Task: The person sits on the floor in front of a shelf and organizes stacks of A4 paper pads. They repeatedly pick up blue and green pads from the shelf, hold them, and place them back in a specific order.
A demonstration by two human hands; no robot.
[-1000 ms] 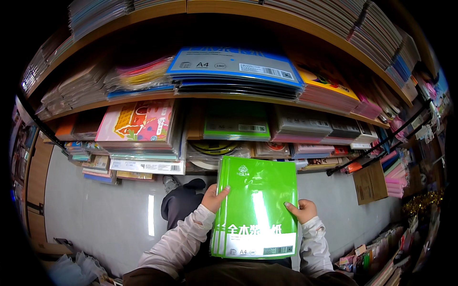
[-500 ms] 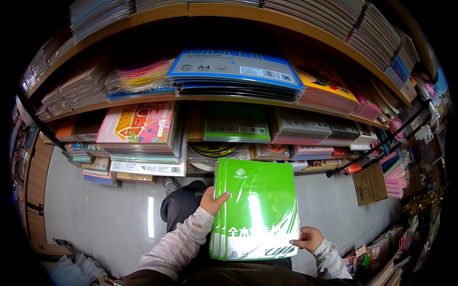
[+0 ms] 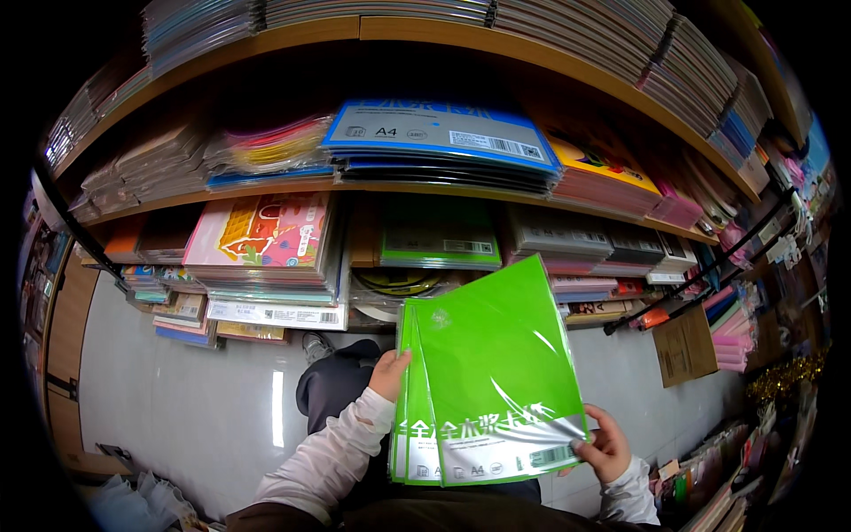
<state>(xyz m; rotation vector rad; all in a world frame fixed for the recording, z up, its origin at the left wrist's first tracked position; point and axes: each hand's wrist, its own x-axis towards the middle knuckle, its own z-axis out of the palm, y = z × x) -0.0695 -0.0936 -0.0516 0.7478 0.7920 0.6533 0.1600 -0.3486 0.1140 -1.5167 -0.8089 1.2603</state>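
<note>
Several flat green card-paper packs in clear film are held in front of my lap. The top green pack (image 3: pixel 495 350) is tilted and fanned out to the right, its upper right corner raised toward the shelf. Its lower right corner is pinched by my right hand (image 3: pixel 606 448), thumb on the face. My left hand (image 3: pixel 388 376) grips the left edge of the other green packs (image 3: pixel 408 346), which lie underneath and are mostly covered. The fingers of my left hand under the packs are hidden.
Ahead stands a wooden shelf (image 3: pixel 425 190) with a stack of blue-grey paper packs (image 3: pixel 434 133), a yellow-topped stack (image 3: pixel 592 164) and, lower down, pink illustrated packs (image 3: pixel 257 232) and more green packs (image 3: pixel 439 239). A cardboard box (image 3: pixel 684 348) sits on the floor (image 3: pixel 213 390) at right.
My right hand has moved right and slightly up with the top pack's corner. That pack has turned and slid right, uncovering more of the packs beneath. My left hand stays at the left edge.
</note>
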